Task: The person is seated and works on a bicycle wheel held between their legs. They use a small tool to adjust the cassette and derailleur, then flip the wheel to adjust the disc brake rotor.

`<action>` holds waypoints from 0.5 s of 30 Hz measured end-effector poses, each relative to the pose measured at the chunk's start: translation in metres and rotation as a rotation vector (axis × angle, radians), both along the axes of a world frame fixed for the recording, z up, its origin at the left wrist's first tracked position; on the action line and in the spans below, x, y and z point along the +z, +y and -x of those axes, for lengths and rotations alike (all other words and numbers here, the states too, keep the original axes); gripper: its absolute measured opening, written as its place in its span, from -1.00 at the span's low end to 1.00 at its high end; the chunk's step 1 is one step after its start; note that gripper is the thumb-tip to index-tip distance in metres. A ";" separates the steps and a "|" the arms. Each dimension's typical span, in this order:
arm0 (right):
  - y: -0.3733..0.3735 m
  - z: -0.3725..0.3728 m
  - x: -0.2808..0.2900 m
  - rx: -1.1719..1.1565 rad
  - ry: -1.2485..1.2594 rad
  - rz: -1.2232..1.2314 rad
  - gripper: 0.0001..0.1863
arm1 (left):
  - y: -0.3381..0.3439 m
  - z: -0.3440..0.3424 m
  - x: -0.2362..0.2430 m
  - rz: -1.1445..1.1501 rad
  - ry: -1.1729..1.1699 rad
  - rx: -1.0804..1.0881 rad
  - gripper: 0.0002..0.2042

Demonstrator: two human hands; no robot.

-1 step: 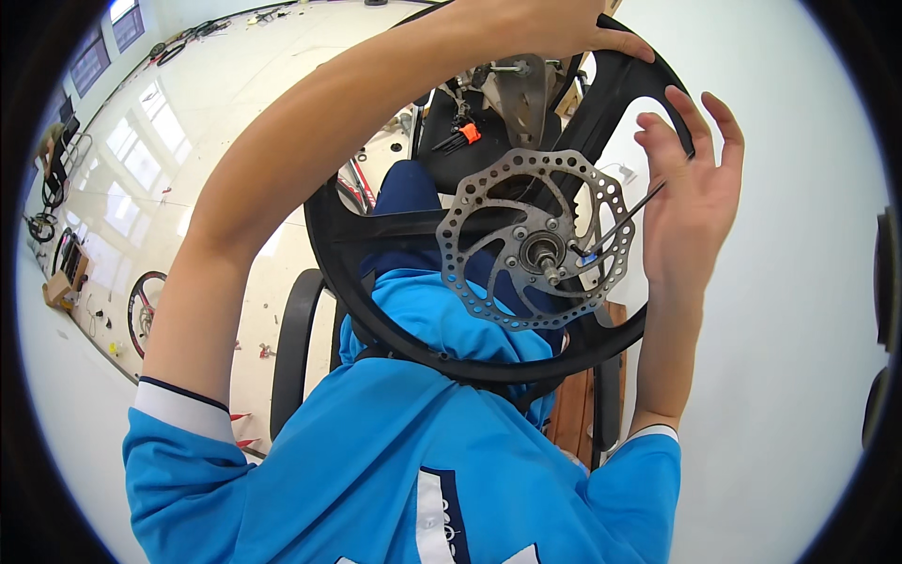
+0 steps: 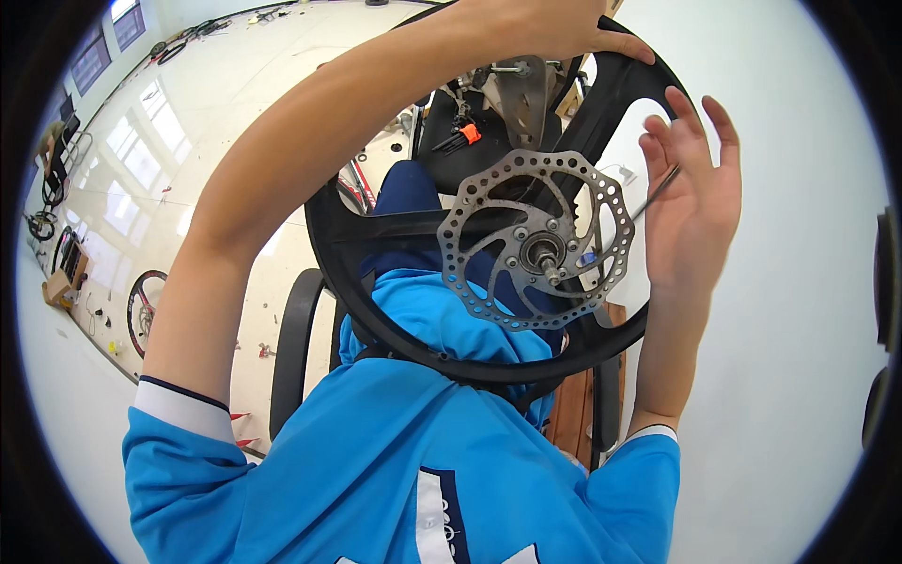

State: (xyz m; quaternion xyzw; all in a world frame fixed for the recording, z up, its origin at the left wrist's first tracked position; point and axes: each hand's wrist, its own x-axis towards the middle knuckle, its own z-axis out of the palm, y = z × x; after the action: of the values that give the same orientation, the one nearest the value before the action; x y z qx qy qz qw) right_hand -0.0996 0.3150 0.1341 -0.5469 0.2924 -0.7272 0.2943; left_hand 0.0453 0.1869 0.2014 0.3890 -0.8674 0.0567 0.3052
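A black spoked wheel (image 2: pixel 343 273) stands tilted over my lap, with a drilled metal brake disc (image 2: pixel 453 235) bolted round its hub (image 2: pixel 543 254). My left hand (image 2: pixel 554 26) reaches across the top and is closed on the far rim; its thumb lies over the rim, and most fingers are out of sight. On the right, my right hand (image 2: pixel 693 202) pinches a thin hex key (image 2: pixel 656 191), with the other fingers raised and apart. The key slants down toward the disc's right edge; where its tip ends is hard to make out.
Beyond the wheel is a black seat (image 2: pixel 442 127) with orange-and-black tools (image 2: pixel 462 137) on it. Chair armrests (image 2: pixel 296 348) flank me. A white wall (image 2: pixel 799 282) rises close on the right. Wheels, boxes (image 2: pixel 66 282) and small parts lie across the floor at left.
My right hand has shifted slightly and drawn the hex key up and right, away from the hub bolts. The wheel and my left hand have stayed put.
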 end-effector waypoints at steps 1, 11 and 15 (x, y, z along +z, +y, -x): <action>0.003 0.005 0.006 0.095 -0.129 -0.090 -0.54 | 0.003 -0.001 0.001 -0.012 -0.004 -0.016 -0.15; -0.012 -0.012 0.020 -0.087 0.000 0.180 -0.74 | 0.004 -0.001 0.001 0.033 0.002 0.001 -0.15; -0.018 -0.012 0.009 -0.053 -0.008 0.186 -0.76 | 0.007 -0.007 0.002 -0.031 -0.004 -0.057 -0.16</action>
State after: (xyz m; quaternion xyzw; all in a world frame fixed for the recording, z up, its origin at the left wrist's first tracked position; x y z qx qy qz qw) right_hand -0.0878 0.2971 0.1435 -0.5610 0.2367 -0.7610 0.2241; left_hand 0.0523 0.1941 0.2036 0.3687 -0.8796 0.0352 0.2986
